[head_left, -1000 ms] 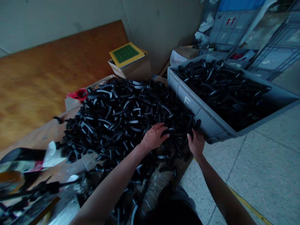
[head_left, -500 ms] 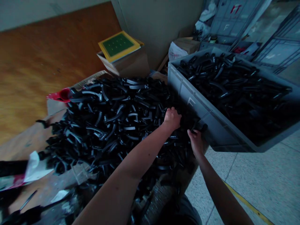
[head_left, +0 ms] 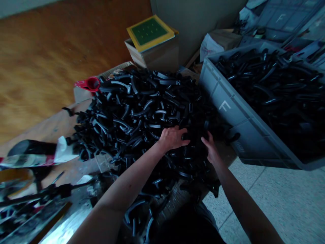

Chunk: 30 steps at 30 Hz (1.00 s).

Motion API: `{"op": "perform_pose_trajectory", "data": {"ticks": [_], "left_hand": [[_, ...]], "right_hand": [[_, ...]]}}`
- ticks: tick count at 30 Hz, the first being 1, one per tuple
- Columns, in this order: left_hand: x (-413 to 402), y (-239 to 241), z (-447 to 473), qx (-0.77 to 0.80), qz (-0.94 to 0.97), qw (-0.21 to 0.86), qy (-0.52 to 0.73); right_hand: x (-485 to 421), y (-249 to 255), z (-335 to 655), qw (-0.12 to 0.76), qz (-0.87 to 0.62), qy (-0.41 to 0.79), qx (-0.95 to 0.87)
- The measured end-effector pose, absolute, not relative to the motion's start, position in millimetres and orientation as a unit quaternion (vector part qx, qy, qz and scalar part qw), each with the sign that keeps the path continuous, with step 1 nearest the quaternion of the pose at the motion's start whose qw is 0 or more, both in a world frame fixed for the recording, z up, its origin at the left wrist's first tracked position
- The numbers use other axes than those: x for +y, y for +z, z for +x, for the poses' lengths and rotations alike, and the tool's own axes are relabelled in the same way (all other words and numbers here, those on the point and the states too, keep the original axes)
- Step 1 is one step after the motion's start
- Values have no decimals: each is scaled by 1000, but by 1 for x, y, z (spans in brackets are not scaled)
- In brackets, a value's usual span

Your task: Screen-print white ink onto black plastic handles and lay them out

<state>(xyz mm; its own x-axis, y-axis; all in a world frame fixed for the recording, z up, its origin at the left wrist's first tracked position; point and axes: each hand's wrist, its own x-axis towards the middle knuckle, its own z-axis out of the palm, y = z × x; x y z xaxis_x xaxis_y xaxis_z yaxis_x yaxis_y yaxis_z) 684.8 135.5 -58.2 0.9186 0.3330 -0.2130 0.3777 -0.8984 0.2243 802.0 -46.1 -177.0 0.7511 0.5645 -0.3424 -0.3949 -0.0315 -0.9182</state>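
Note:
A heap of black curved plastic parts (head_left: 142, 112), some with grey strips, covers much of the table. My left hand (head_left: 174, 138) rests on the heap near its right side, thumb and fingers apart, with dark parts just beyond the fingertips. To its right, my right hand (head_left: 211, 149) reaches into the same parts at the table's edge. Its thumb and one finger show apart; the other fingers are hidden. No held part can be made out in either hand, as the parts around them are very dark.
A grey crate (head_left: 243, 125) marked F, full of similar black parts, stands right of the heap. Behind are a cardboard box (head_left: 159, 56) with a green-and-yellow board (head_left: 152, 33) on top and a red funnel-like piece (head_left: 92, 84). A pen (head_left: 58, 177) lies at left.
The view has swung left and down. My left hand has drawn back from the crate side and its fingers have spread. My right hand has moved away from the crate wall toward the heap.

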Motion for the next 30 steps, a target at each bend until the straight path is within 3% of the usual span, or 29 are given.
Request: {"op": "perform_pose_trajectory", "data": {"ticks": [7, 19, 23, 27, 30], "left_hand": [[135, -69, 580, 269, 941, 184, -87], [93, -76, 440, 506, 847, 158, -45], [93, -75, 411, 552, 818, 162, -21], [69, -60, 382, 593, 794, 132, -7], [27, -54, 384, 564, 816, 67, 107]], "right_hand": [[-13, -162, 744, 664, -614, 369, -216], [47, -91, 622, 427, -678, 250, -543], [61, -68, 600, 377, -604, 251, -656], [15, -63, 644, 411, -539, 232, -698], [-67, -101, 706, 410, -635, 174, -631]]}}
